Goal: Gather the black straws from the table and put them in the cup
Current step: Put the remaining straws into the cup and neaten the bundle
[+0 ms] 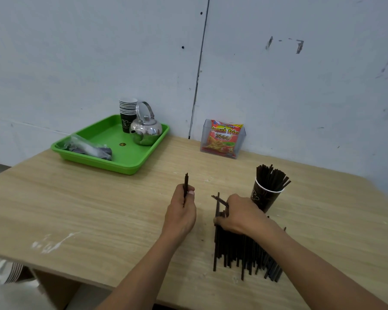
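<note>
A pile of black straws point(238, 249) lies on the wooden table point(99, 209) at the lower right. My right hand point(240, 214) rests on the pile's far end, its fingers curled round a few straws. Just behind it stands a dark paper cup point(266, 198) holding several upright black straws point(271, 177). To the left, my left hand point(182, 209) grips a couple of black straws point(186, 181) that point up and away from me.
A green tray point(87, 157) at the back left carries a stack of paper cups point(127, 115), a metal kettle point(146, 128) and a plastic bag point(90, 148). A clear holder with a red snack packet point(224, 138) stands against the wall.
</note>
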